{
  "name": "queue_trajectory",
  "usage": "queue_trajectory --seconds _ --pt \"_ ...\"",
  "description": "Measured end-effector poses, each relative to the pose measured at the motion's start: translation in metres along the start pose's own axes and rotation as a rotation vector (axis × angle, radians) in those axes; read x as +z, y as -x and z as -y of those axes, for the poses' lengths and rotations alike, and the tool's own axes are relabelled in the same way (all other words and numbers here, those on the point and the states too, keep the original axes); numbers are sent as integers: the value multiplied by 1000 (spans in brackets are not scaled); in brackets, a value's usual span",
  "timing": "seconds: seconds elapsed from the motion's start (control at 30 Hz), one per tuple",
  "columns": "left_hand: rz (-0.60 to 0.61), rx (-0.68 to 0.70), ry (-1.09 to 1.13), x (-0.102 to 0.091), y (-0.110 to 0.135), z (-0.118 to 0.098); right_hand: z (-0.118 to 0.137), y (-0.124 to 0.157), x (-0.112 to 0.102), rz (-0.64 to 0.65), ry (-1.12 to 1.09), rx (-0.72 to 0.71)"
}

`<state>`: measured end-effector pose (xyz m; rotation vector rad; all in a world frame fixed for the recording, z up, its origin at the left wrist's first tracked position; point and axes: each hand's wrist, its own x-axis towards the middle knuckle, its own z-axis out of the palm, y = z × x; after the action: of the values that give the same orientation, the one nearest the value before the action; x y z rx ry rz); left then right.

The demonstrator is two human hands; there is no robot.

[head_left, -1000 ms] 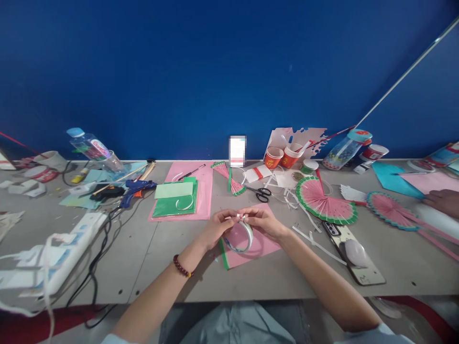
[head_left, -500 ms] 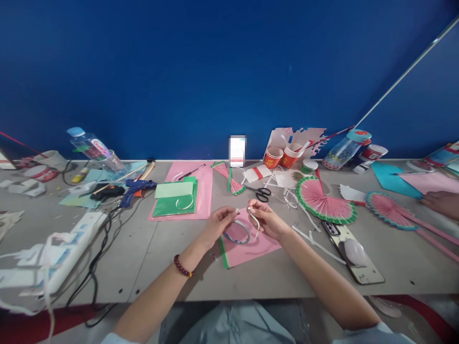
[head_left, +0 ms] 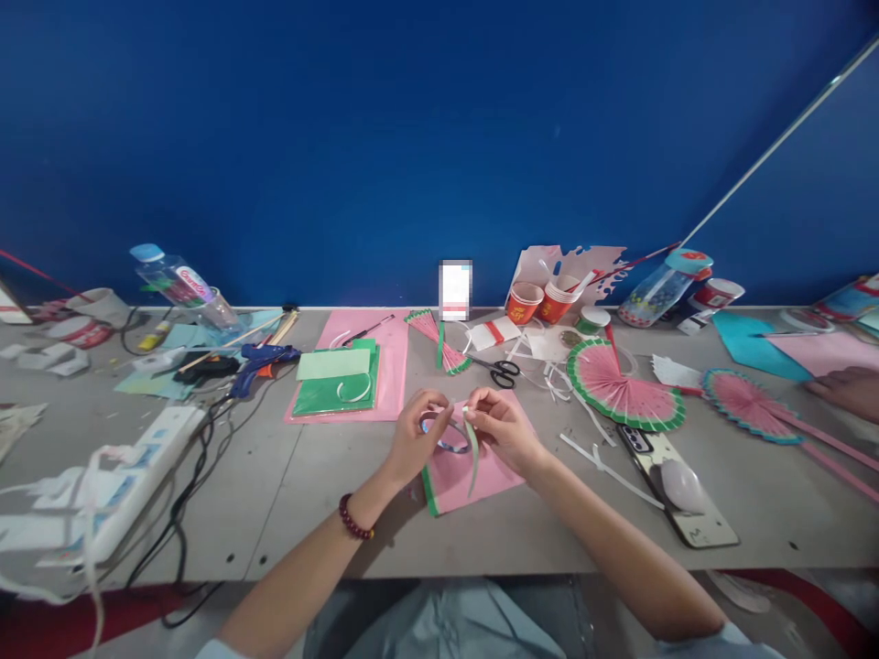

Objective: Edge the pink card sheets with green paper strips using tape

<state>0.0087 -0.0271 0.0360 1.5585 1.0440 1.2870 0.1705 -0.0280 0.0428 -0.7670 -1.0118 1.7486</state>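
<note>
My left hand (head_left: 420,437) is closed round a thin ring that looks like a nearly used-up tape roll (head_left: 454,448). Between the thumb and fingers of my right hand (head_left: 500,428) is a pale strip (head_left: 473,465), its loose end hanging down past the ring. The fingertips of both hands are close together, and whether the strip is still joined to the ring cannot be made out. Below them lies a pink sheet of paper (head_left: 450,494) with a green edge (head_left: 429,494) on its left side.
Black scissors (head_left: 504,372) and a small folded pink fan (head_left: 439,343) lie beyond my hands. To the right are a watermelon-coloured fan (head_left: 618,389) and a phone (head_left: 700,517). At left are a blue glue gun (head_left: 257,364) and a power strip (head_left: 147,476). Another person's hand (head_left: 848,392) rests at far right.
Both hands have drawn closer together over the pink paper. The strip, curved before, now hangs straighter beside the ring.
</note>
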Motion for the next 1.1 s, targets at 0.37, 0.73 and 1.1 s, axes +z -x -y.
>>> queue_trajectory --seconds 0.37,0.73,1.1 --pt "-93 -23 105 9 6 1 -9 4 18 -238 74 -179" --pt "-129 -130 109 11 13 2 -15 4 18 -210 26 -133" --pt "-81 -197 284 7 5 -2 10 -1 2 -199 -238 38"
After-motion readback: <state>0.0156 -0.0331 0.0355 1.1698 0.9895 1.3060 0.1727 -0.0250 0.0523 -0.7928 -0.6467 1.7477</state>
